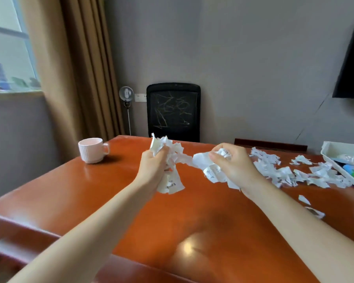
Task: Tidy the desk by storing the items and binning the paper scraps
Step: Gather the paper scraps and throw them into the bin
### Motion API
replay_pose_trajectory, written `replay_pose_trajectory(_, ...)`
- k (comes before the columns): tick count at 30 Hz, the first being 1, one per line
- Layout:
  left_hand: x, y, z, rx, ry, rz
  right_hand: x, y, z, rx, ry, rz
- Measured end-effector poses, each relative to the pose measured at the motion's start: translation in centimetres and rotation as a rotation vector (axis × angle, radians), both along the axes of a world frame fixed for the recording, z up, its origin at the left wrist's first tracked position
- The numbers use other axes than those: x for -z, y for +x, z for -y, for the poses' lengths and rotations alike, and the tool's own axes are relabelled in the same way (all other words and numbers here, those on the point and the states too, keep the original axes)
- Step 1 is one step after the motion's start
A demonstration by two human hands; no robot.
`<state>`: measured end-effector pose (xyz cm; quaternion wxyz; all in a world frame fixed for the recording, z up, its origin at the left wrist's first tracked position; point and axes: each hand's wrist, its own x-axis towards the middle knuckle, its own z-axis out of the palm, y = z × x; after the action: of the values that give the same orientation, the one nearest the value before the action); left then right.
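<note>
- Head view: left hand (pixel 153 166) is fisted round a crumpled left wad (pixel 170 152) of paper. The paper sticks out above the curled fingers and hangs below the palm.
- Right hand (pixel 231 162) grips the right wad (pixel 211 170). Thumb and forefinger pinch its top, and the rest bunches under the curled fingers, spilling left and down toward the wrist.
- Both wads are held off the desk (pixel 110 190), over its far-centre. Their tips come very close between the hands; can't tell if they touch.
- Both forearms are bare and stretch forward from the near edge, converging toward the far side. The back of the right hand faces the camera.
- Loose scraps (pixel 294 172) are heaped on the desk right of the right hand, running up to the tray (pixel 335 148). Two stray scraps lie nearer, just beside the right forearm.
- The white tray sits at far right, cropped by the frame. It holds blue and green items plus some paper, too cut off to identify.
- A white mug (pixel 91 150) stands far left near the desk's left edge, handle pointing right, well apart from the left hand.
- Open desktop lies between the forearms and between mug and left forearm.
- The desk's left edge runs diagonally. The far edge sits just behind the wads, with a black chair (pixel 173 111) beyond it.
</note>
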<state>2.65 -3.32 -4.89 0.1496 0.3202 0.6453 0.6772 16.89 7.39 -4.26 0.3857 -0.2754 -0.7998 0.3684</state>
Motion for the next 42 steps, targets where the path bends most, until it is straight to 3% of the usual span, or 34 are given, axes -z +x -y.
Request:
replay_pose_trajectory(7,-0.6,-8.1,8.0,-0.159,0.059,0.104,0.4,-10.4,7.7,-0.272,-0.022,0.002)
replay_pose_trajectory(15,0.6,-16.5,18.0,-0.407,0.191,0.292,3.1,-22.3,16.7,-0.482,-0.197,0.013)
replay_pose_trajectory(24,5.0,-21.8,31.8,-0.654,0.233,0.355,7.0,-32.4,28.8,-0.741,-0.235,0.074)
replay_pose_trajectory(36,18.8,-25.5,48.0,-0.976,0.093,0.503,20.0,-39.5,43.3,-0.895,-0.380,0.395)
replay_pose_trajectory(42,28.4,-26.5,51.5,-1.077,-0.031,0.711,28.3,-41.3,47.3,-0.932,-0.353,0.613)
